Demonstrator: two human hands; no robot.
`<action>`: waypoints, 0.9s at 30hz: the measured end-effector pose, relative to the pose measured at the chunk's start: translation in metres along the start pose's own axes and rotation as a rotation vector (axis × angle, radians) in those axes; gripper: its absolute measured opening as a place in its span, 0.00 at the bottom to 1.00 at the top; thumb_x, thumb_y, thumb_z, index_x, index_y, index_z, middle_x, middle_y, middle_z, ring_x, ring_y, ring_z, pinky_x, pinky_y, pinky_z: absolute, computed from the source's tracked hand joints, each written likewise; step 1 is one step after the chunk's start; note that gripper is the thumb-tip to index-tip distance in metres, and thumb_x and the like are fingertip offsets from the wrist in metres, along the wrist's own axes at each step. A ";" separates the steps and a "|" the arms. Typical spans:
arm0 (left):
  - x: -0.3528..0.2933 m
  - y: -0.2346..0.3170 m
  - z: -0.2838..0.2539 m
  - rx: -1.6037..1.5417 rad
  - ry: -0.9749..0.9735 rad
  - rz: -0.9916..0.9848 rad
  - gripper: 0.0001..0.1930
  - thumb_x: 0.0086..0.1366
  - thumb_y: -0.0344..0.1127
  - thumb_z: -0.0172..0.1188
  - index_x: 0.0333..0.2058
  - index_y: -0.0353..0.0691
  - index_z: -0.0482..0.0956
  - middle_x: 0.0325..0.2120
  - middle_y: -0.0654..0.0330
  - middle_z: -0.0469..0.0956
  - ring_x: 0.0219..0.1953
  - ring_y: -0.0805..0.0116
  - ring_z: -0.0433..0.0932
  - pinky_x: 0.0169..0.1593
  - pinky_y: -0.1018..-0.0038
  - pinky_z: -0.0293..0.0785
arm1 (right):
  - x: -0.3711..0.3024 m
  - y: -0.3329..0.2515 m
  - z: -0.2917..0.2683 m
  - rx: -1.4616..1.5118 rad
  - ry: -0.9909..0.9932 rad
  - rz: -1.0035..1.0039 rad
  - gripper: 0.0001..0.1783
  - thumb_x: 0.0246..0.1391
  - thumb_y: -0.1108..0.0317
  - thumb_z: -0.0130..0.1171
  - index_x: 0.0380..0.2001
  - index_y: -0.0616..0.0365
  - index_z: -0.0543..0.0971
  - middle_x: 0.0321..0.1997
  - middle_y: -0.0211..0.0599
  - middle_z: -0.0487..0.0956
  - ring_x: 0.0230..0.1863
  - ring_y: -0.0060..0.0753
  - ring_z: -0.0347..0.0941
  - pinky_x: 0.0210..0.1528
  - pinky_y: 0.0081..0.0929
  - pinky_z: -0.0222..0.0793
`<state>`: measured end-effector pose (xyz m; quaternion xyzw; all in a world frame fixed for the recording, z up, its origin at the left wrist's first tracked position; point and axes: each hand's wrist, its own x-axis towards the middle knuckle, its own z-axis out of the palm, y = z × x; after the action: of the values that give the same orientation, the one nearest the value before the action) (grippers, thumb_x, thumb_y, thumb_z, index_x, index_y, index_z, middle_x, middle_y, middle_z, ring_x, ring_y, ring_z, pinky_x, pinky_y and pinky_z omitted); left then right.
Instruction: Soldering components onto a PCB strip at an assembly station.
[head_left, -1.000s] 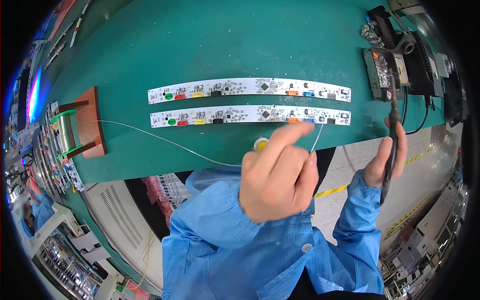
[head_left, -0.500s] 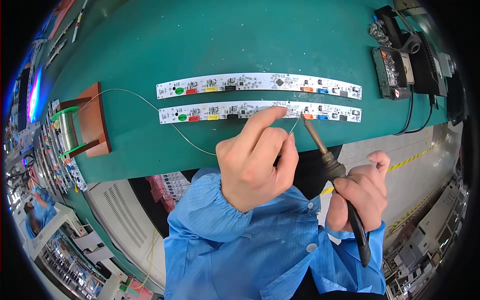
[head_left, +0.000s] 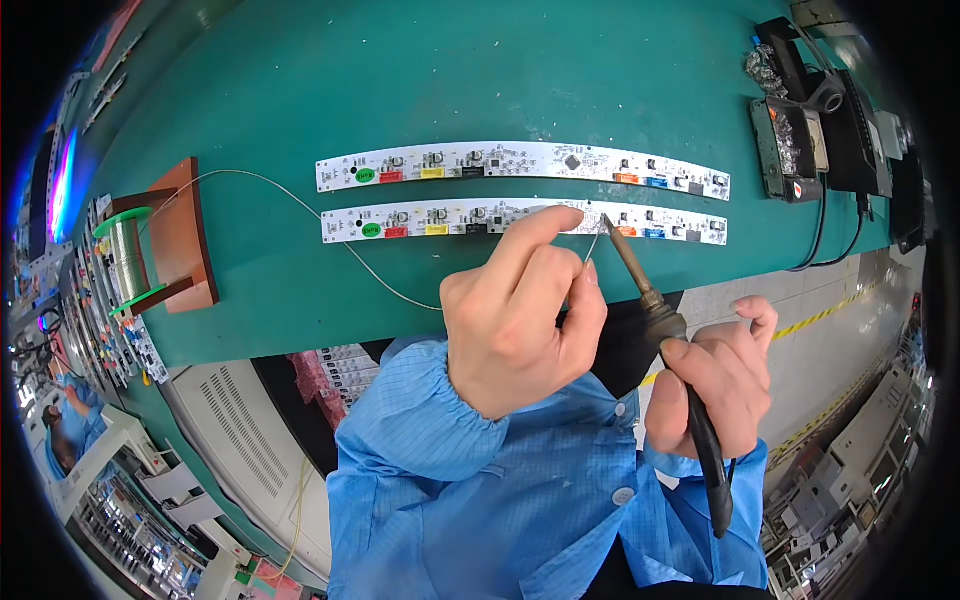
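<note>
Two long, curved white circuit boards lie one behind the other on the green mat. On the nearer circuit board (head_left: pixel 660 229), the index fingertip of my left hand (head_left: pixel 525 305) rests right of the middle. That hand also pinches solder wire (head_left: pixel 591 246) between thumb and finger, its end at the board. My right hand (head_left: pixel 715 385) grips a soldering iron (head_left: pixel 627 252) by its black handle, the tip at the board close to the wire's end. Behind lies the farther circuit board (head_left: pixel 540 160), untouched. My left fingers hide part of the nearer board.
Solder wire runs from a green-rimmed spool (head_left: pixel 128 262) on a brown stand (head_left: pixel 187 235) at the left. Several more boards (head_left: pixel 130 340) lie beyond it. At the back right stands a soldering-iron holder (head_left: pixel 825 95) beside a dark tray (head_left: pixel 775 150) of metallic scraps. A person in blue works at far left.
Both boards sit slightly farther right in view. My left hand has shifted a little right, while the iron's tip has moved slightly up and my right hand slightly left.
</note>
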<state>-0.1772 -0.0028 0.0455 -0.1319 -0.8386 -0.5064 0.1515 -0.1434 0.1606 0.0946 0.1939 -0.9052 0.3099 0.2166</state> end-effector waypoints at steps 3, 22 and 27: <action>0.000 0.001 0.000 0.003 -0.007 -0.023 0.06 0.47 0.20 0.60 0.22 0.34 0.71 0.33 0.50 0.79 0.18 0.70 0.74 0.19 0.78 0.67 | 0.001 -0.001 0.000 0.001 -0.006 -0.007 0.06 0.37 0.71 0.61 0.25 0.56 0.79 0.12 0.25 0.67 0.15 0.24 0.63 0.41 0.37 0.60; 0.000 -0.004 0.004 0.003 0.039 0.021 0.07 0.45 0.22 0.62 0.19 0.36 0.71 0.34 0.56 0.77 0.13 0.67 0.72 0.16 0.74 0.65 | 0.005 -0.001 -0.002 0.058 -0.035 0.053 0.07 0.40 0.71 0.59 0.27 0.58 0.79 0.12 0.26 0.68 0.15 0.23 0.63 0.43 0.36 0.61; 0.000 -0.005 0.006 0.003 0.048 0.027 0.08 0.45 0.22 0.62 0.19 0.36 0.71 0.34 0.56 0.77 0.13 0.68 0.71 0.15 0.74 0.64 | 0.006 -0.002 -0.002 0.054 -0.025 0.063 0.07 0.39 0.71 0.59 0.26 0.57 0.79 0.12 0.26 0.67 0.15 0.23 0.62 0.43 0.36 0.61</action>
<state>-0.1793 0.0001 0.0388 -0.1308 -0.8336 -0.5062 0.1784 -0.1470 0.1597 0.1003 0.1752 -0.9049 0.3383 0.1900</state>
